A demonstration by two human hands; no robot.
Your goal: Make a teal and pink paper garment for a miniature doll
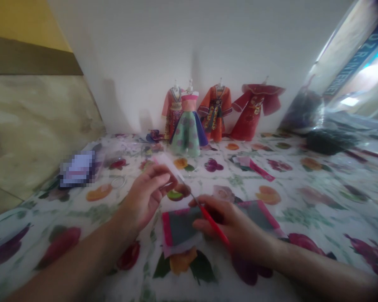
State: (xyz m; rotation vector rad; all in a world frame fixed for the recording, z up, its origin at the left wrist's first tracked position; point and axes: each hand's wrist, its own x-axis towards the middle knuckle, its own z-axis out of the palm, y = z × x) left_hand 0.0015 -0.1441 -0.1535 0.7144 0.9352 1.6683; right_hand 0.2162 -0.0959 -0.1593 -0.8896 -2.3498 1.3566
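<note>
At the centre of the head view, taking twelve o'clock as the top, a pale strip (169, 164) slants down to the thin tip of a red tool (214, 226). The left hand (149, 193), at eight o'clock, has its fingers bent behind the strip; whether they pinch it cannot be told. The right hand (229, 222), at five, pinches the red tool between thumb and fingers, its tip pointing toward ten. Below, at six, a grey cloth (181, 228) with pink edges lies flat on the tablecloth (82, 206), partly hidden by the right hand.

Four small dresses stand by the wall (138, 42): a salmon one (169, 107) at eleven, a mint one (185, 136) overlapping it near twelve, an orange one (226, 98) at one and a red one (247, 121) at two. A pink scrap (261, 169) lies at three.
</note>
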